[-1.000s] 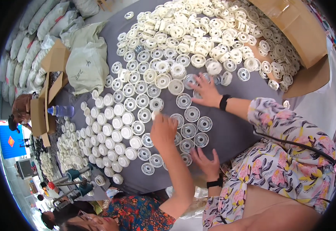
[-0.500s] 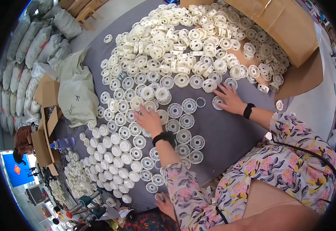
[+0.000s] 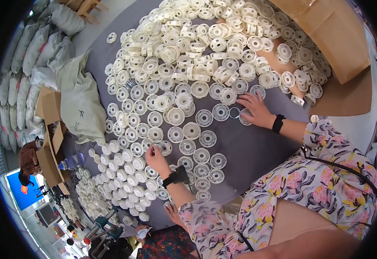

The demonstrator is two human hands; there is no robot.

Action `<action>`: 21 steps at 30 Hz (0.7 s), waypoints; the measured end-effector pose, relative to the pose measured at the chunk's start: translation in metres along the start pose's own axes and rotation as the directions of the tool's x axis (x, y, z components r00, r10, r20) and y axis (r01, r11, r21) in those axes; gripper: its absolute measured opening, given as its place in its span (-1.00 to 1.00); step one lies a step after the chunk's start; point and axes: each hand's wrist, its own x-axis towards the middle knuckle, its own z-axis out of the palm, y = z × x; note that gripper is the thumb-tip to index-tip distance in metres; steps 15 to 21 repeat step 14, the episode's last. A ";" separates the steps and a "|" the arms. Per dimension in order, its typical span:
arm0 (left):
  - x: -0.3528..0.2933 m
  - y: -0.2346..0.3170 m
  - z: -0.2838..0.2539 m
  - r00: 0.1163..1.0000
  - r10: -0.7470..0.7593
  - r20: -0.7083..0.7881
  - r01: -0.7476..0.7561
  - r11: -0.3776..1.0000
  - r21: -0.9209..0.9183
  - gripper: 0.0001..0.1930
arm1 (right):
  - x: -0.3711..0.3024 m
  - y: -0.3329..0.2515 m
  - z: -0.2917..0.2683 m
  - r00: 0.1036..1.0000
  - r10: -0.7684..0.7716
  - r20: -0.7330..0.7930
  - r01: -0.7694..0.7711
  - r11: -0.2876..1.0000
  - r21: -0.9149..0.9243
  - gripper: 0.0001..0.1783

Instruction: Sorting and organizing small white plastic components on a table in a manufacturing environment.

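Observation:
My left hand (image 3: 157,159) is among the round plastic wheels, its fingertips pinched together beside a pale wheel (image 3: 165,148). Whatever those fingers hold, if anything, is hidden. With fingers stretched and apart, my right hand (image 3: 257,111) rests at the right end of the spread, partly over a clear-rimmed wheel (image 3: 244,121). Another wheel (image 3: 258,91) lies just beyond its fingertips, and a thin ring (image 3: 234,112) lies to its left. Between my hands, wheels with clear rims (image 3: 207,138) lie flat in loose rows on the grey cloth (image 3: 257,159).
A large heap of cream wheels (image 3: 188,39) covers the far side, beside an open cardboard box (image 3: 331,39). White caps (image 3: 132,181) fill the left. Another person's hand (image 3: 173,214) is at the near edge. A bottle (image 3: 72,161) and a sack (image 3: 80,103) stand leftward.
My left hand has moved nearer and left, its fingers drawing together. Several wheels between my hands now lie in different places. My right hand stays spread in nearly the same spot.

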 end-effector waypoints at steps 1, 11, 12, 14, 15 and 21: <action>0.002 -0.019 -0.012 0.992 0.123 -0.029 -0.119 0.985 0.127 -0.79 | 0.003 -0.002 0.000 1.000 -0.013 0.010 0.013 1.000 0.010 -0.41; -0.020 0.017 0.011 0.966 -0.046 0.256 0.117 0.955 -0.271 -0.71 | 0.006 -0.001 0.004 0.995 -0.043 -0.095 0.039 0.998 -0.045 -0.42; -0.024 0.021 0.016 0.966 -0.050 0.254 0.119 0.956 -0.267 -0.71 | 0.006 -0.004 0.005 0.993 -0.052 -0.109 0.050 0.999 -0.021 -0.42; -0.024 0.024 0.032 0.951 -0.016 0.308 0.091 0.969 -0.231 -0.71 | 0.007 -0.010 0.009 0.993 -0.058 -0.105 0.057 0.998 -0.017 -0.41; -0.024 0.024 0.032 0.951 -0.016 0.308 0.091 0.969 -0.231 -0.71 | 0.007 -0.010 0.009 0.993 -0.058 -0.105 0.057 0.998 -0.017 -0.41; -0.024 0.024 0.032 0.951 -0.016 0.308 0.091 0.969 -0.231 -0.71 | 0.007 -0.010 0.009 0.993 -0.058 -0.105 0.057 0.998 -0.017 -0.41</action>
